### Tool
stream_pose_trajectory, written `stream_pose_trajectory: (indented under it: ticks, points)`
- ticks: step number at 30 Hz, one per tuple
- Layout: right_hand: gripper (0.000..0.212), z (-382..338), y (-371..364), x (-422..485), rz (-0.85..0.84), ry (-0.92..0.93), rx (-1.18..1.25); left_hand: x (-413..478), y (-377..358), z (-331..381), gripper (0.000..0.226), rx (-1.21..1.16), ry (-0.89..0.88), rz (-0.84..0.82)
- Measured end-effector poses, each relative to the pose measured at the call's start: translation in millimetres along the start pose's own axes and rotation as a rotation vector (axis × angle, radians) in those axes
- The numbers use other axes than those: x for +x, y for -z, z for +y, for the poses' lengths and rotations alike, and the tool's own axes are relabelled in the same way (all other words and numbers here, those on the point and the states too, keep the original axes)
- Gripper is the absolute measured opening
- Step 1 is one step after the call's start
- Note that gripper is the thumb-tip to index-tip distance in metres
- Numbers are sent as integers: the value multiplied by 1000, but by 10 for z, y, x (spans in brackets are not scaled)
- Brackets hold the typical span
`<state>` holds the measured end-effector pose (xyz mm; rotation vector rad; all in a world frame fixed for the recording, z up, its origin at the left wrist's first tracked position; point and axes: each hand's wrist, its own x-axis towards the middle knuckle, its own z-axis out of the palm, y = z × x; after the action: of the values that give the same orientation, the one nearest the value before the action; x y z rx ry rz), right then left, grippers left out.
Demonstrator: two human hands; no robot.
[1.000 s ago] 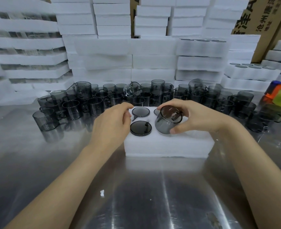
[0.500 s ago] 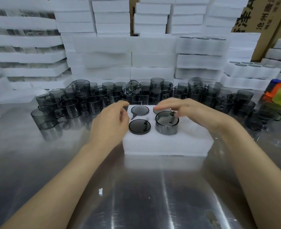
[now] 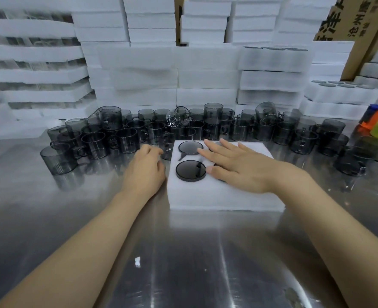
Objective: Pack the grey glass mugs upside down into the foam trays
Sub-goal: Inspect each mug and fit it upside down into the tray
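Dozens of loose grey mugs [image 3: 94, 144]: upright and crowded along the steel table [image 3: 183, 252] behind the tray, from far left to far right.
Left hand [image 3: 146, 170]: fingers loosely curled, lying against the left wall of the foam tray [image 3: 223, 196]; I see nothing in its grasp, and one loose mug stands just beyond it.
Seated mugs [image 3: 190, 170]: two in the tray's left pockets, upside down, flat bases up and about level with the foam, handles lying in their slots.
Right hand [image 3: 234, 167]: flat and palm down, fingers spread over the pockets just right of those two; a dark rim peeps out by the thumb, the rest is hidden under the palm.
Filled tray [image 3: 339, 94]: on the stacks at far right, its mug bases showing on top.
Step in hand: pressing a mug home into its pocket, I'd say, with the other hand steadying the tray.
Next move: likely lifting the palm, taking an upright mug from the crowd, turning it over and lining its handle with a free slot; the palm hides whether any pocket is left.
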<state>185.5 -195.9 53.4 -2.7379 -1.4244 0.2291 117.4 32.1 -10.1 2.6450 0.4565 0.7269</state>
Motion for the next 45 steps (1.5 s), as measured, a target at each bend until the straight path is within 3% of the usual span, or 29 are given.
stream_pose_trajectory:
  ticks: [5,9,14,18,20,22,24,26,29,33,37,41,43,45]
  points:
    - [51,-11,-4,14,10,-17,9,93,-6,55,36,-9,-10,50]
    - [54,8,-24,17,39,-12,39,143,-12,30,47,-47,-6,-1]
    - [54,16,-42,21,80,-13,77,149,-45,0,40,-88,-28,-8]
    - [46,28,-33,24,224,-16,328,133,-55,0,30,-190,21,45]
    - [44,90,-21,26,428,-152,294,125,-32,5,32,-244,67,86]
    - [46,213,0,17,528,-422,65,118,23,24,32,-315,116,180]
    - [44,373,13,-12,456,-646,34,100,99,58,33,-400,136,302]
    - [45,486,11,-31,383,-693,218,81,190,122,33,-505,132,406]
    - [46,474,-2,-6,490,-549,632,44,321,266,35,-641,135,462]
    - [43,380,-52,48,630,-430,789,-26,401,484,38,-774,93,411]
    - [33,341,-18,52,683,-364,717,-89,338,607,37,-903,-22,259]
    - [24,192,51,5,843,-150,619,-167,284,625,39,-830,-194,133]
    - [36,91,75,-27,843,14,615,-184,303,633,42,-766,-260,114]
    - [58,-14,72,-58,735,158,671,-193,330,655,53,-733,-326,96]
